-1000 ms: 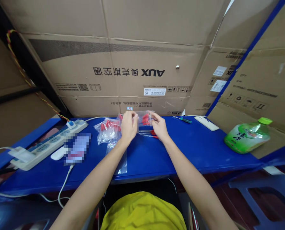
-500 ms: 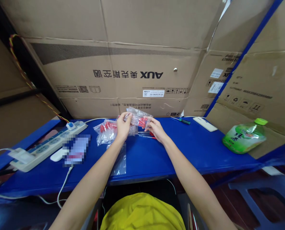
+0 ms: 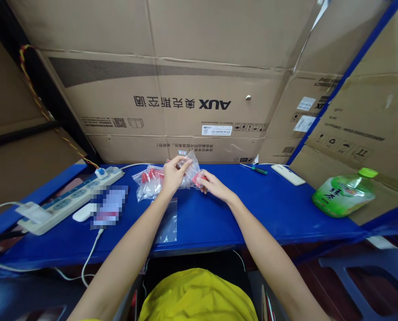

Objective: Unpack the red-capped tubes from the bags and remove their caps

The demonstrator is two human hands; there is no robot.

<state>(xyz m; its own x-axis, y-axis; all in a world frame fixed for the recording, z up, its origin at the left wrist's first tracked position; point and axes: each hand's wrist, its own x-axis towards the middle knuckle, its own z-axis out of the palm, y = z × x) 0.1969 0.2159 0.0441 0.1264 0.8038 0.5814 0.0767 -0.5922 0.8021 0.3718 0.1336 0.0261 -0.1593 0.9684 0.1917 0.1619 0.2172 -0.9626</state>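
A clear plastic bag (image 3: 192,161) with red pieces (image 3: 199,179) at its lower end is held between my hands above the back of the blue table. My left hand (image 3: 174,174) pinches the bag's left part. Closed around its red end is my right hand (image 3: 215,184); what its fingers cover cannot be made out. Just left of my left hand lies another clear bag (image 3: 148,189) with red-ended pieces inside. A flat clear bag (image 3: 168,225) rests near the table's front edge, partly behind my left forearm.
On the left are a power strip (image 3: 75,196), a blurred phone (image 3: 110,207) and a white cable (image 3: 91,256). A green screwdriver (image 3: 259,170), a white flat device (image 3: 288,174) and a green bottle (image 3: 344,194) lie to the right. Cardboard (image 3: 172,80) walls the back.
My right hand has moved slightly left and down with the bag's red end, and the bag now stands more upright. Thin red and dark sticks seen beneath it earlier no longer show.
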